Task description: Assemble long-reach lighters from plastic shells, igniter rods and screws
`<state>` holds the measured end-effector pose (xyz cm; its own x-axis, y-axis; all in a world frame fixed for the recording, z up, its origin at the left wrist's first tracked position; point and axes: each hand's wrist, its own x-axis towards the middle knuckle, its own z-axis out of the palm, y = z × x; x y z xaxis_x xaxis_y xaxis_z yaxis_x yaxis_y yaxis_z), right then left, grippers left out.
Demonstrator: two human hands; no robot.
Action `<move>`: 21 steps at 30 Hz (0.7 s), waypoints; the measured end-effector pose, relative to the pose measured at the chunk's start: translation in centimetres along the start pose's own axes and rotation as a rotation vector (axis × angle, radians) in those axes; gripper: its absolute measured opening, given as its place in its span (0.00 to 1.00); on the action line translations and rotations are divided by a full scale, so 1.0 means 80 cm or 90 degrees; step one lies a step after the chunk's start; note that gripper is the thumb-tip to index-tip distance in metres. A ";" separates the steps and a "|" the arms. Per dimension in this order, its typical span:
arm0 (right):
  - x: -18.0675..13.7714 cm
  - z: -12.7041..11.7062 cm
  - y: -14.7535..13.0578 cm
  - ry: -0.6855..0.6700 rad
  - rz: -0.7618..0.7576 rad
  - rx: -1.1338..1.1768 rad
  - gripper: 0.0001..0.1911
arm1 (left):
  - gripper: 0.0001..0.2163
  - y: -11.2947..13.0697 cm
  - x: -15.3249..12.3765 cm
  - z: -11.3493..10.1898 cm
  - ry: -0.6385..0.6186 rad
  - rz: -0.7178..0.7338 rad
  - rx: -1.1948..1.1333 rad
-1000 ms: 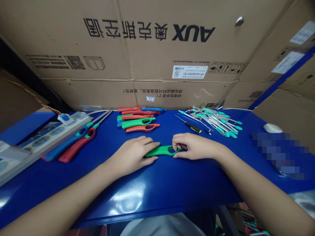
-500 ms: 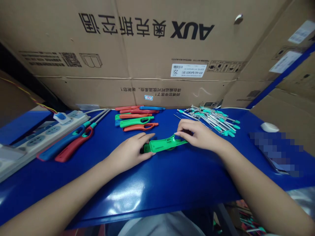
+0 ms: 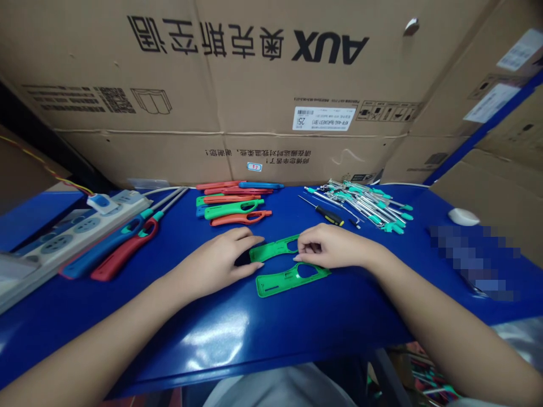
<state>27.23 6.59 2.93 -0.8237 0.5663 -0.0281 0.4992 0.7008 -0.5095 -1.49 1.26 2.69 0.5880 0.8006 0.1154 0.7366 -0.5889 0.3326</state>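
thumb and fingers of the left hand (image 3: 218, 257) bracket the outer end of the far green shell half (image 3: 274, 249), the thumb along its near edge and the forefinger along its far edge, so the piece is gripped lightly between them. it lies on the blue tabletop (image 3: 220, 333) between the two hands, its finger-loop end reaching the curled fingers of the right hand (image 3: 333, 246). these fingers are drawn in close to the thumb, but i cannot tell whether they pinch the shell or something small. the near green shell half (image 3: 275, 282) lies inner face up, closer to the body than both hands, its loop end just under the right hand.

past the left hand sits a stack of lighter handles, with a green handle (image 3: 229, 210) and an orange handle (image 3: 233, 219) nearest. well out to the left of that hand, a red lighter (image 3: 123, 252) and a blue lighter (image 3: 104, 247) lie side by side beside a white power strip (image 3: 70, 240). beyond the right hand are a black-and-yellow screwdriver (image 3: 330, 215) and a heap of metal rods (image 3: 369, 209) with teal ends. cardboard (image 3: 254, 102) stands behind everything.
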 end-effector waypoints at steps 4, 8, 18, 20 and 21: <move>-0.001 -0.005 -0.001 0.084 0.013 -0.054 0.09 | 0.17 0.012 -0.003 -0.004 0.022 0.066 0.013; -0.004 -0.021 0.022 0.302 0.213 -0.205 0.08 | 0.20 0.029 -0.004 0.004 -0.020 0.122 0.013; -0.065 -0.077 0.137 0.330 0.668 -0.275 0.12 | 0.10 0.033 -0.007 0.014 -0.065 0.110 0.014; -0.073 -0.080 0.148 0.348 0.690 -0.274 0.14 | 0.10 0.031 -0.007 0.013 -0.068 0.096 0.021; -0.076 -0.082 0.152 0.355 0.699 -0.272 0.14 | 0.10 0.030 -0.007 0.013 -0.070 0.088 0.023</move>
<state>40.07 14.51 2.50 0.2367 0.9585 0.1588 0.9671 -0.2167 -0.1334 0.27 -0.72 2.47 0.7161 0.6960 0.0535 0.6567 -0.6977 0.2863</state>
